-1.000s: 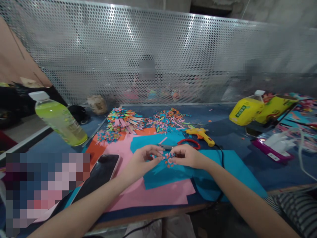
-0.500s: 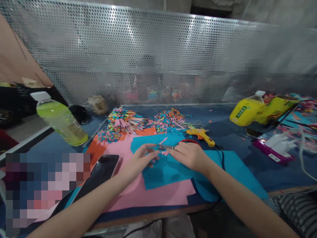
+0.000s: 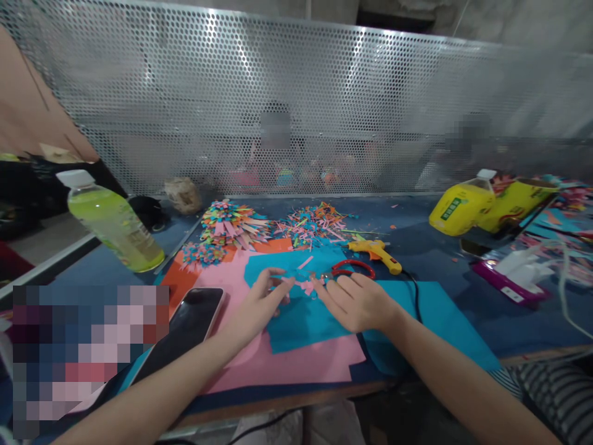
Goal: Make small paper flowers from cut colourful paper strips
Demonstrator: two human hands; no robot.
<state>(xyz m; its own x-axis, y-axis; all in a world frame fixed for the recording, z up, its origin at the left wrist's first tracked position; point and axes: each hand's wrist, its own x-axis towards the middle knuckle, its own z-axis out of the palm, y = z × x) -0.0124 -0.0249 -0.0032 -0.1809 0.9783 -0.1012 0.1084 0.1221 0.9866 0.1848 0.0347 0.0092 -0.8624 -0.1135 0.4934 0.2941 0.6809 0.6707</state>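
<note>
My left hand (image 3: 272,293) is closed in a pinch on a thin pink paper strip (image 3: 288,280), above a blue sheet (image 3: 296,327). My right hand (image 3: 352,301) comes in from the right, its fingers bent together and the fingertips at a cluster of small pink paper pieces (image 3: 308,287). Whatever lies between those fingertips is too small to make out. Just behind the right knuckles are red-handled scissors (image 3: 359,264), their blades partly hidden by the hand. A loose pink strip (image 3: 306,262) rests on the blue sheet beyond the fingers.
A yellow glue gun (image 3: 377,252) lies behind the scissors, its cord running right. Fringed paper cones (image 3: 231,225) and a heap of paper strips (image 3: 315,224) sit farther back. A phone (image 3: 197,315) and green drink bottle (image 3: 113,222) are left; tissues (image 3: 514,275) and a yellow bottle (image 3: 461,207) right.
My right hand has come off the scissors, whose red handles now show fully on the table. Its fingertips are down at the pink pieces. The left hand has shifted only slightly.
</note>
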